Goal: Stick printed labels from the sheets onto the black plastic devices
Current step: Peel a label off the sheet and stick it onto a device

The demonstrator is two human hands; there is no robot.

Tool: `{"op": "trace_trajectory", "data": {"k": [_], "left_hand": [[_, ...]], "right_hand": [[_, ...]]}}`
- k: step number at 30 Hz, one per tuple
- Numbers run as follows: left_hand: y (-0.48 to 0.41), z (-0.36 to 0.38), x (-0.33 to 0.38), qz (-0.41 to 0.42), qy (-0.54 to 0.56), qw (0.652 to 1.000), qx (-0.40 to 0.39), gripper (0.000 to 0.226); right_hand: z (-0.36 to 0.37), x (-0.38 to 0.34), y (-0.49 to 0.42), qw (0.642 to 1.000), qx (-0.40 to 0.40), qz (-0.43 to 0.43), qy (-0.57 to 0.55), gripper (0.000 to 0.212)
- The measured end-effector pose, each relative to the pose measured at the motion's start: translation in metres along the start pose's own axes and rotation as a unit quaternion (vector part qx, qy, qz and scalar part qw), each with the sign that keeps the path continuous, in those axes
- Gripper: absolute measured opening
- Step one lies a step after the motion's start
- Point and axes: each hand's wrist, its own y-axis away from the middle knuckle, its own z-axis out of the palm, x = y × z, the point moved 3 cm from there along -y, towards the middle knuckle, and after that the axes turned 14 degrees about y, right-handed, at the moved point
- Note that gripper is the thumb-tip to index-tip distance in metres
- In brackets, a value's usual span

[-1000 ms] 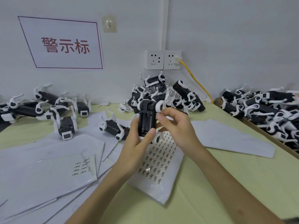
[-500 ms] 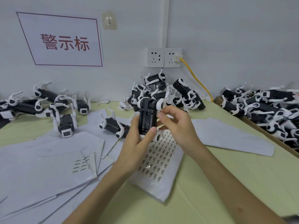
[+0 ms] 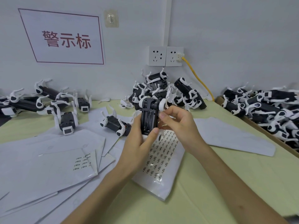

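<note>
While the left hand (image 3: 137, 143) stays clamped round the black device (image 3: 148, 118) above the label sheet (image 3: 163, 160), the right hand (image 3: 179, 125) keeps pinching its edge; label probably seating.

Head-worn wide view, downward, close over table (image 3: 262, 168)

The only legible writing is on a white paper sign (image 3: 64, 38) fixed to the wall (image 3: 226, 38) at upper left — three large red Chinese characters, 警示标, set inside a thin red border. On the worktop (image 3: 210, 183), the label sheet (image 3: 161, 159) at the centre carries rows of small black-printed labels, and a second sheet (image 3: 81, 160) to its left bears a small block of the same — the print on both is too small to read.
</note>
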Motion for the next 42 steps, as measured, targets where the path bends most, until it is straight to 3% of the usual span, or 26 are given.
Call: {"op": "trace_trajectory", "data": {"k": [5,8,11,14,18,21,25,32,42], "left_hand": [[0.001,0.000,0.003,0.010,-0.009,1.000,-0.001,0.050],[0.001,-0.001,0.001,-0.001,-0.001,1.000,-0.001,0.041],[0.000,-0.001,0.001,-0.066,0.083,0.994,-0.001,0.038],[0.000,0.001,-0.001,-0.162,0.217,0.963,-0.004,0.040],[-0.002,0.000,-0.001,-0.199,0.273,0.941,-0.009,0.045],[-0.001,0.004,0.001,-0.188,0.281,0.940,-0.051,0.045],[0.000,0.005,0.004,-0.186,0.280,0.938,-0.080,0.046],[0.001,0.000,0.005,-0.199,0.273,0.936,-0.095,0.041],[0.001,-0.002,0.007,-0.228,0.314,0.918,-0.080,0.041]], "right_hand": [[0.000,0.002,0.000,0.998,-0.028,0.028,-0.049,0.030],[-0.001,0.005,-0.001,0.994,-0.036,0.055,-0.082,0.020],[0.004,0.008,0.000,0.992,-0.055,0.071,-0.092,0.017],[0.009,0.009,0.000,0.984,-0.066,0.098,-0.130,0.022],[0.008,0.006,0.000,0.986,-0.076,0.084,-0.126,0.030],[0.010,0.003,0.003,0.992,-0.071,0.059,-0.088,0.031],[0.011,0.000,0.005,0.987,-0.070,0.043,-0.140,0.050],[0.008,0.001,0.006,0.994,-0.053,0.021,-0.090,0.030],[0.011,0.003,0.003,0.995,-0.070,0.014,-0.075,0.035]]}}
